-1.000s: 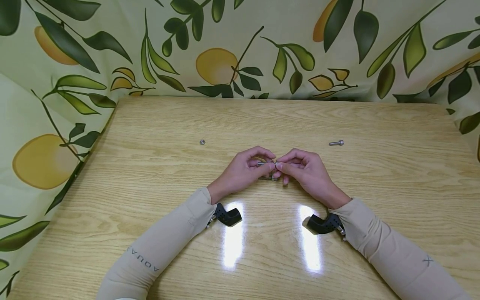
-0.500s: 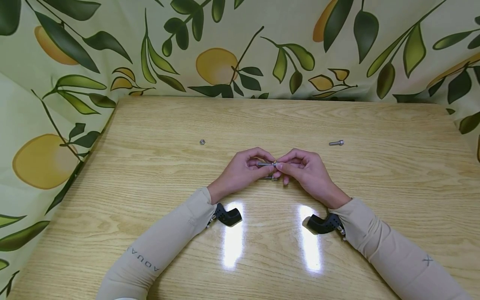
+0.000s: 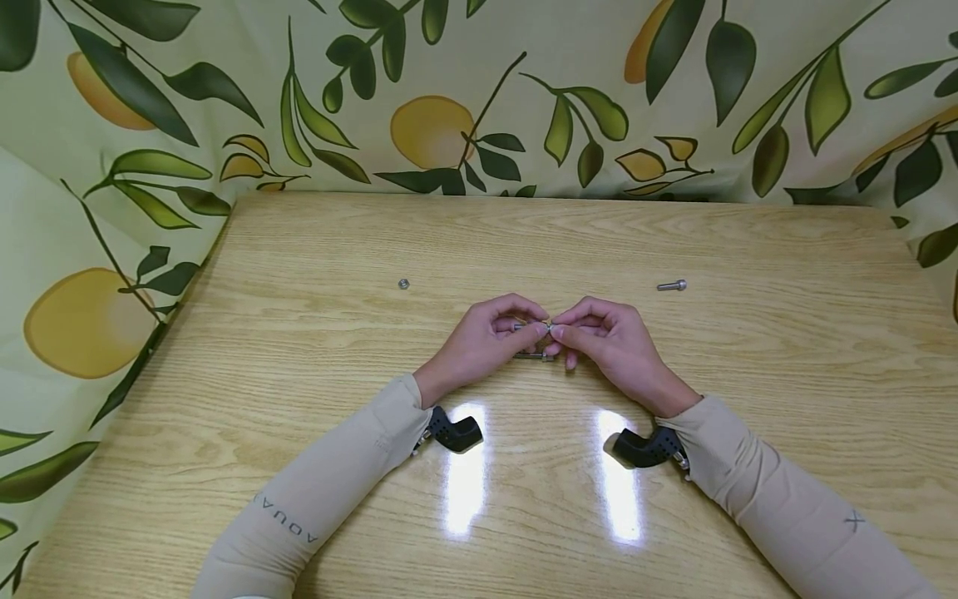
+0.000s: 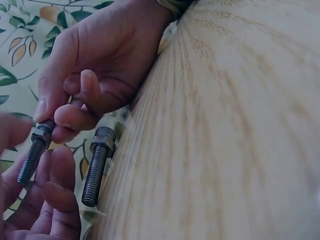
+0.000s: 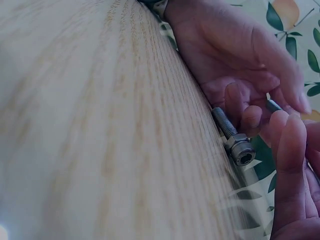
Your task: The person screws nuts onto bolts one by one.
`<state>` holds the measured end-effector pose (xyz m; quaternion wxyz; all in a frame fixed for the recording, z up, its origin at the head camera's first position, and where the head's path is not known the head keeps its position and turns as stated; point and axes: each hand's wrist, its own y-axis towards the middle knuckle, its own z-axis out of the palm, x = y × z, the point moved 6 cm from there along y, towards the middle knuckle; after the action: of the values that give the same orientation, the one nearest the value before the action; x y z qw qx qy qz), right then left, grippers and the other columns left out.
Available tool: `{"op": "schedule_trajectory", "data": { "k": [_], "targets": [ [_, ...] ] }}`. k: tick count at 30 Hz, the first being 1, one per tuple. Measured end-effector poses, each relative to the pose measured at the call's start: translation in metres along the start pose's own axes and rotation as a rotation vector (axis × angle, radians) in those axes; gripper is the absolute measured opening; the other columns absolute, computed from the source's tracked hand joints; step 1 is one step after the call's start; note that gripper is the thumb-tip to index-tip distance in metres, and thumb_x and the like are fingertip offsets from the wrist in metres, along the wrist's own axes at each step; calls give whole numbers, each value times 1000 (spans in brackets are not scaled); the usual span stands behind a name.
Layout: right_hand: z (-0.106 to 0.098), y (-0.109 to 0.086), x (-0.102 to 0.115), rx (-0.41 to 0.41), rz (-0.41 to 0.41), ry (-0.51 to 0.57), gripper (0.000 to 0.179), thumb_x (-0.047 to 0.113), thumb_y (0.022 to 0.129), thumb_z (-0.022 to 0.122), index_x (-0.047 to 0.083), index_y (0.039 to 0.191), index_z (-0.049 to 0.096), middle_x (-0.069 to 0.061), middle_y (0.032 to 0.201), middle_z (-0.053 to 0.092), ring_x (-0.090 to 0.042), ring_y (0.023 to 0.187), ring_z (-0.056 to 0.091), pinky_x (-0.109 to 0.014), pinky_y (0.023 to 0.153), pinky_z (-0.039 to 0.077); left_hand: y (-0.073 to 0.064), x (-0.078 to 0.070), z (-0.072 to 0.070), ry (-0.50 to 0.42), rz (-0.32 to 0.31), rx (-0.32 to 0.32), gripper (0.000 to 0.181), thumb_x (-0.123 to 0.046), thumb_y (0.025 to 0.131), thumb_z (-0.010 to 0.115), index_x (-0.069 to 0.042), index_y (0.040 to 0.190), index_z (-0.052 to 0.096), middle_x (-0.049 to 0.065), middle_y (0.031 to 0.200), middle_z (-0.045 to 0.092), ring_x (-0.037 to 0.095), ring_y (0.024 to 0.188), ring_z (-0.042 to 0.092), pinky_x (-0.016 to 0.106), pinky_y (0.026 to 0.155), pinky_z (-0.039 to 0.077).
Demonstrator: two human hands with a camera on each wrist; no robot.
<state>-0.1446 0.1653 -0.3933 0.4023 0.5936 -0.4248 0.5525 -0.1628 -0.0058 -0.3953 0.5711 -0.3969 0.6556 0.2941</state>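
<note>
Above the middle of the table, my right hand (image 3: pixel 617 345) pinches the head of a socket-head bolt (image 4: pixel 31 161) between thumb and forefinger. A hex nut (image 4: pixel 41 135) sits on that bolt, up close to the head. My left hand (image 3: pixel 486 339) has its thumb and fingers curled about the nut and shank, though their exact contact is partly hidden. The shank points left, towards the left palm. Just below the hands, a second bolt (image 5: pixel 226 123) lies on the table with a nut (image 5: pixel 236 141) threaded up against its head.
On the wooden table (image 3: pixel 337 333), a loose nut (image 3: pixel 404 284) lies at the back left and another bolt (image 3: pixel 672 285) at the back right. Fruit-patterned cloth (image 3: pixel 569 50) hangs behind and along the left side. Black wrist mounts (image 3: pixel 456 431) sit under both cuffs.
My left thumb moves down, baring the shank and nut, then back up over them. The right hand keeps its grip in place. Things on the table have not moved.
</note>
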Motion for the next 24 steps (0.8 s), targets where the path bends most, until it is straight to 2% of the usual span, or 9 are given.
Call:
{"op": "schedule_trajectory", "data": {
  "k": [2,6,10,12,16,18,21,24],
  "targets": [
    [0,0,0,2,-2,1,14,9,100,68,-2,109,68,-1,88,80,-17,74,73,-30,62,59,0,0,0,13,-1,-7,20,-23,99,72,-15,117,70,8,101,77,11,80,71,23,72,56],
    [0,0,0,9,-6,6,14,9,100,68,-2,109,68,-1,87,80,-18,71,72,-30,62,58,1,1,0,2,-2,-3,25,-22,96,76,-15,119,69,6,107,76,10,82,72,22,73,56],
    [0,0,-1,10,1,4,14,9,100,69,-1,108,68,-1,87,80,-17,73,73,-30,62,59,0,1,-1,28,-8,-8,22,-26,97,74,-17,117,71,5,103,78,11,79,71,23,72,55],
    [0,0,-1,11,2,3,13,9,100,69,-1,108,67,-1,88,80,-18,73,73,-30,62,59,0,1,-1,31,-4,-4,20,-25,98,73,-16,116,72,6,104,78,11,81,72,23,73,56],
    [0,0,-1,10,-6,6,14,8,99,68,-3,108,67,-1,87,80,-18,71,72,-30,61,58,1,0,0,-9,7,8,24,-18,96,75,-13,119,70,7,116,74,10,90,74,24,80,59],
    [0,0,-1,8,-5,9,14,8,99,68,-3,108,67,-1,87,80,-17,72,73,-30,61,59,0,0,0,-12,3,9,24,-19,97,74,-13,119,70,7,116,75,11,92,75,26,82,60],
    [0,0,-1,8,0,12,14,8,99,69,-3,109,67,-2,88,80,-18,73,73,-30,62,59,0,0,0,14,1,-1,21,-23,97,74,-14,117,72,7,112,76,11,87,75,25,79,58],
    [0,0,-1,10,1,8,15,9,100,69,-3,109,67,-2,88,80,-18,73,73,-31,62,59,0,0,0,0,9,2,21,-17,95,76,-12,116,72,8,115,75,9,90,75,24,82,60]
  ]
}}
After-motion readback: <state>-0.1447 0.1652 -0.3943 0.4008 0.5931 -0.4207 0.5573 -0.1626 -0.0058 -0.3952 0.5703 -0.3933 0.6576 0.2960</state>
